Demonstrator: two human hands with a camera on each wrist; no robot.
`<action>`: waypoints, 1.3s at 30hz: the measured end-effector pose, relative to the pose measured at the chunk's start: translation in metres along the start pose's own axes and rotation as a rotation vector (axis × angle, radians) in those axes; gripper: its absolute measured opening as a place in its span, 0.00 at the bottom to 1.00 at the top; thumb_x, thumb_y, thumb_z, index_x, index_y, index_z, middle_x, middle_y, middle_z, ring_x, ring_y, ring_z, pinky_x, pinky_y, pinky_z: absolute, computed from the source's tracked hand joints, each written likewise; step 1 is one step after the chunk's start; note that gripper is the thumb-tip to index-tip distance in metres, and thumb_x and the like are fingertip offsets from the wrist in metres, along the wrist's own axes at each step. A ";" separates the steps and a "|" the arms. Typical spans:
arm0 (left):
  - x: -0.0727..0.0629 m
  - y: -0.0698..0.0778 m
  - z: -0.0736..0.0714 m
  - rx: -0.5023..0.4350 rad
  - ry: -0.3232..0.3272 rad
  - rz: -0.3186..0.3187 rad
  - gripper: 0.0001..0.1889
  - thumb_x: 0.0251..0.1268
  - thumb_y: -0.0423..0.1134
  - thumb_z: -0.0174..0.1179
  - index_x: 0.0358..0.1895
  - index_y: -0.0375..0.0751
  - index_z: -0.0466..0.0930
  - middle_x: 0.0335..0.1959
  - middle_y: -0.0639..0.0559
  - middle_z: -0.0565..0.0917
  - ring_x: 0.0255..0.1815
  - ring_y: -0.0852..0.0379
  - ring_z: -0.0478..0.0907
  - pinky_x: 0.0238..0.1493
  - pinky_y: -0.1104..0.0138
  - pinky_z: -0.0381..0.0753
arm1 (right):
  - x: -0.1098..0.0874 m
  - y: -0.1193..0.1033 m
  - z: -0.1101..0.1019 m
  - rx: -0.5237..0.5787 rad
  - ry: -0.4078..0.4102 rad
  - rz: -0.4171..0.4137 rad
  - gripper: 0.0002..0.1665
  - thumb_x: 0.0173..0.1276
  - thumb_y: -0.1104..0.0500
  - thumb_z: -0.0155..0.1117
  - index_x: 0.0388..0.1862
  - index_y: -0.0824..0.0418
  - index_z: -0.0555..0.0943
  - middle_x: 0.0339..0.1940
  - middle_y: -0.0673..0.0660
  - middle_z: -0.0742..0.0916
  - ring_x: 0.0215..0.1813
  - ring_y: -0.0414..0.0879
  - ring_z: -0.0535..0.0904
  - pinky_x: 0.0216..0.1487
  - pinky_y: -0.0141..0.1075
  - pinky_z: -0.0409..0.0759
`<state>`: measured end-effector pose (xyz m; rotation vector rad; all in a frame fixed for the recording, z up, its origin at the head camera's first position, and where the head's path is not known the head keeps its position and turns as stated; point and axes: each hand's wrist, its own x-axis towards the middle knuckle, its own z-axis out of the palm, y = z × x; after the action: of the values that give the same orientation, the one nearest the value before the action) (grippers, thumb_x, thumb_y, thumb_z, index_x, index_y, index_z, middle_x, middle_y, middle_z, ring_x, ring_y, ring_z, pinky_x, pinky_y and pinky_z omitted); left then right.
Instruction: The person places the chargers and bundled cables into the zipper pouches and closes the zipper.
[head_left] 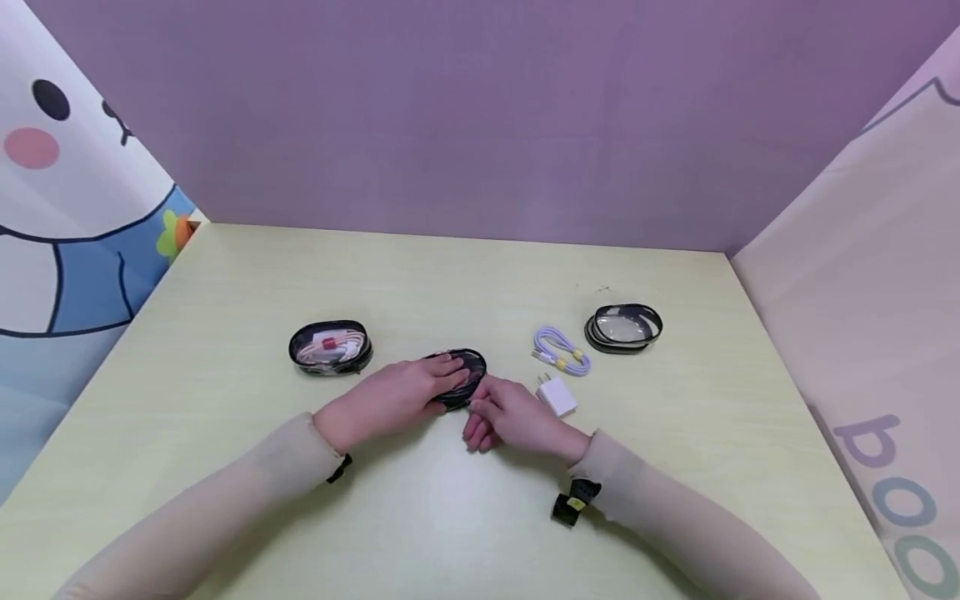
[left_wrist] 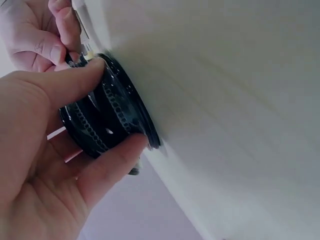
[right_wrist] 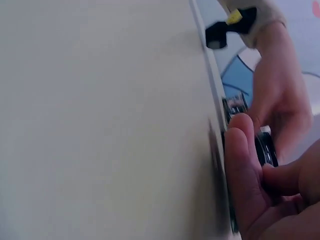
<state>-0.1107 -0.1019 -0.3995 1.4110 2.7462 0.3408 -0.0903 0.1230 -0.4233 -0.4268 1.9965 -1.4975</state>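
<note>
A small oval zip case (head_left: 474,364) with black trim and clear panels lies at the middle of the table. My left hand (head_left: 405,390) grips it from the left; in the left wrist view the thumb and a finger (left_wrist: 117,162) press on its side, across the zipper tracks (left_wrist: 117,107). At the case's right end, my right hand (head_left: 517,417) pinches a small piece at the edge, near the zipper, with thumb and curled forefinger. Much of the case is hidden under the left hand in the head view.
To the left stands a similar oval case (head_left: 295,353) with a pinkish cable inside. Right of my hands lie a white plug charger (head_left: 557,397) and a coiled lilac cable (head_left: 555,340) with yellow parts. Another clear, black-trimmed case (head_left: 624,347) sits farther right. A purple panel (head_left: 465,117) rises behind the table.
</note>
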 end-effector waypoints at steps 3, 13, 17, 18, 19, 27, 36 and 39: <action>0.001 0.001 0.000 -0.020 0.001 -0.025 0.27 0.64 0.37 0.68 0.66 0.38 0.76 0.67 0.40 0.74 0.67 0.44 0.72 0.53 0.51 0.81 | 0.000 -0.001 0.004 0.002 0.042 0.003 0.09 0.81 0.66 0.46 0.41 0.69 0.72 0.30 0.59 0.88 0.31 0.52 0.86 0.33 0.43 0.86; -0.002 -0.010 -0.012 0.050 -0.029 -0.049 0.42 0.51 0.44 0.77 0.72 0.45 0.70 0.74 0.52 0.67 0.54 0.50 0.75 0.45 0.57 0.82 | 0.010 -0.010 -0.007 0.019 0.279 0.013 0.07 0.80 0.67 0.45 0.43 0.69 0.72 0.34 0.61 0.88 0.34 0.51 0.87 0.33 0.41 0.86; -0.004 -0.016 -0.013 0.070 -0.008 0.025 0.42 0.48 0.35 0.78 0.71 0.50 0.72 0.75 0.54 0.66 0.49 0.52 0.75 0.38 0.60 0.81 | 0.015 -0.010 -0.006 -0.010 0.279 0.021 0.07 0.80 0.67 0.46 0.44 0.68 0.73 0.34 0.61 0.88 0.33 0.51 0.86 0.32 0.40 0.85; -0.003 -0.017 -0.012 0.076 -0.004 0.040 0.42 0.49 0.33 0.78 0.71 0.52 0.72 0.75 0.55 0.66 0.49 0.52 0.75 0.37 0.61 0.81 | 0.015 -0.009 -0.006 -0.020 0.276 0.021 0.07 0.80 0.67 0.46 0.44 0.68 0.73 0.34 0.61 0.87 0.33 0.50 0.86 0.31 0.40 0.85; -0.003 -0.017 -0.012 0.076 -0.003 0.048 0.42 0.49 0.33 0.77 0.71 0.53 0.72 0.75 0.55 0.66 0.47 0.53 0.76 0.36 0.61 0.81 | 0.016 -0.008 -0.006 -0.033 0.273 0.018 0.07 0.80 0.66 0.46 0.44 0.67 0.74 0.34 0.60 0.87 0.32 0.50 0.86 0.31 0.40 0.85; -0.001 -0.011 -0.012 0.029 -0.049 0.016 0.43 0.49 0.32 0.77 0.73 0.45 0.70 0.75 0.49 0.65 0.46 0.49 0.81 0.40 0.57 0.82 | 0.013 -0.006 -0.005 -0.175 0.245 -0.005 0.09 0.80 0.66 0.46 0.40 0.67 0.74 0.27 0.55 0.86 0.26 0.47 0.84 0.27 0.39 0.83; 0.002 -0.002 -0.010 0.044 -0.037 -0.037 0.43 0.48 0.30 0.77 0.72 0.43 0.71 0.75 0.47 0.66 0.42 0.48 0.82 0.36 0.57 0.82 | 0.007 -0.008 -0.003 -0.273 0.172 -0.015 0.10 0.80 0.66 0.46 0.38 0.65 0.74 0.25 0.52 0.86 0.25 0.44 0.84 0.28 0.36 0.82; 0.003 0.000 -0.008 0.065 -0.012 -0.038 0.41 0.49 0.32 0.77 0.71 0.42 0.71 0.74 0.45 0.67 0.39 0.46 0.82 0.33 0.57 0.83 | 0.005 -0.009 -0.001 -0.287 0.132 -0.022 0.10 0.80 0.66 0.46 0.38 0.64 0.74 0.24 0.51 0.86 0.24 0.44 0.84 0.28 0.36 0.82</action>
<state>-0.1139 -0.1007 -0.3912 1.3675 2.7951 0.2437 -0.0950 0.1181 -0.4164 -0.4787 2.3300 -1.2840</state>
